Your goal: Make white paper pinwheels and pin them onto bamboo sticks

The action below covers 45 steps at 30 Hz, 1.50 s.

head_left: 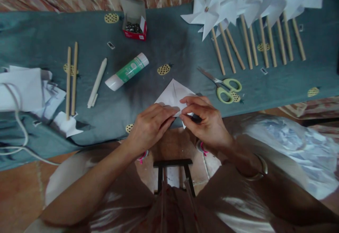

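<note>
A white square of paper (169, 93) with a slit running in from its far corner lies at the near edge of the table, one corner pointing away from me. My left hand (152, 123) is closed on its near left part, fingertips pressed on the paper close to the middle. Thumb and fingers of my right hand (202, 116) pinch the paper just right of there. A small paper flap hangs below the right fingers. The fingers cover much of the near part of the sheet.
Around lie green-handled scissors (227, 89), a glue stick (127, 71), a pen (97, 82), two wooden sticks (68, 84), paper pieces (23, 88) with a white cable (22, 128), an open red box (134, 31) and several pinwheels (212, 8). A bag of paper scraps (296, 148) is at right.
</note>
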{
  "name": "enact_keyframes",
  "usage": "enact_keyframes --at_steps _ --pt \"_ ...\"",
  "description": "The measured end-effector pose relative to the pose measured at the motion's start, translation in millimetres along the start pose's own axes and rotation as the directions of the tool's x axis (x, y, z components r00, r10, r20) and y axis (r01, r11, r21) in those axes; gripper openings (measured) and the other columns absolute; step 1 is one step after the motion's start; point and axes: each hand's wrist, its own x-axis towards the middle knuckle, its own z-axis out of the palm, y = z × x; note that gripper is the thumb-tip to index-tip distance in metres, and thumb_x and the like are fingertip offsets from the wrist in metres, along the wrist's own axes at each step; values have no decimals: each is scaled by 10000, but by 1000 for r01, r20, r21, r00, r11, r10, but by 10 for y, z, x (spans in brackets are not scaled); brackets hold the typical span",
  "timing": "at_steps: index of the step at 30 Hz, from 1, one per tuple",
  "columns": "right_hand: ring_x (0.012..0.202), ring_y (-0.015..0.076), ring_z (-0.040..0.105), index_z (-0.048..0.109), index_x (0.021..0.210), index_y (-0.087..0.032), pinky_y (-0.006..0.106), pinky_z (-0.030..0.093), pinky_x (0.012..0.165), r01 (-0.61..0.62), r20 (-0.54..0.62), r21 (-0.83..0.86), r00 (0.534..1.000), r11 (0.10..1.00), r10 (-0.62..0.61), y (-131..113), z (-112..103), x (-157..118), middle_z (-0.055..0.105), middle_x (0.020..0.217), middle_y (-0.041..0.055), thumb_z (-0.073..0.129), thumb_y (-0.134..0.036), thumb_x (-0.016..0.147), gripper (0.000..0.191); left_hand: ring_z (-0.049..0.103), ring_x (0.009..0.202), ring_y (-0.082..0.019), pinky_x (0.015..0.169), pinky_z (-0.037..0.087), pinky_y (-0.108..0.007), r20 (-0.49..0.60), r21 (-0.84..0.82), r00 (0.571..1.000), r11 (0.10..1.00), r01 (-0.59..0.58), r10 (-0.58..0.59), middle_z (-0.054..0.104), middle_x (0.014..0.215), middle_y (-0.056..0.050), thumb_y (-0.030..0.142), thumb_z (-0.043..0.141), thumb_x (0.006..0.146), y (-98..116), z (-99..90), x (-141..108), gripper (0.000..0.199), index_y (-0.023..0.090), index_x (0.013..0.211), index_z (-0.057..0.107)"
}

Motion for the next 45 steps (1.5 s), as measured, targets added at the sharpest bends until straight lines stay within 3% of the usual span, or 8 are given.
enact_keyframes --at_steps 9,14,17,21,28,38,45 --pt "1085 251 679 677 781 -230 470 526 976 -38 -47 16 998 999 38 17 10 -14 746 1132 61 686 -182 854 88 740 930 -161 845 594 -291 -32 -102 993 989 112 -115 787 1000 -39 175 633 944 15 -9 18 139 207 1055 709" --pt "1100 250 676 696 849 -239 475 522 994 -52 -64 46 996 998 55 26 19 -23 742 1141 64 688 -217 865 28 744 908 -171 837 599 -316 25 -119 984 977 178 -177 787 985 -30 248 621 962 7 -15 32 107 228 987 723" --pt "1107 244 673 718 918 -262 480 515 1009 -41 -59 67 997 997 45 23 19 -25 739 1163 49 678 -231 884 61 738 872 -163 816 592 -304 39 -139 985 975 172 -168 783 941 -26 258 603 971 -3 -16 56 127 221 938 721" --pt "1102 236 667 712 837 -252 468 517 1003 -49 -47 95 997 994 54 5 14 -16 739 1169 43 664 -197 885 87 727 829 -145 798 585 -283 26 -165 988 974 156 -154 778 920 -22 215 617 957 3 0 70 106 204 920 715" --pt "1090 242 660 699 782 -247 471 521 988 -76 -47 110 996 991 81 -3 17 7 736 1173 40 645 -159 859 129 727 918 -172 850 587 -334 6 -162 983 970 183 -184 780 1002 -41 222 641 942 6 29 14 109 222 1021 715" --pt "1110 237 662 711 810 -239 452 505 1009 -104 -65 142 991 984 114 -26 31 40 733 1170 33 665 -152 844 105 717 873 -156 805 583 -294 -21 -175 999 984 39 -44 774 905 -43 159 613 951 -30 23 34 114 177 922 722" --pt "1096 247 661 712 837 -218 472 503 1002 -31 -112 92 993 995 41 3 54 57 735 1163 73 657 -133 841 101 713 870 -161 819 584 -299 -21 -161 998 986 47 -51 766 898 -63 150 628 937 -38 36 25 97 154 915 723"
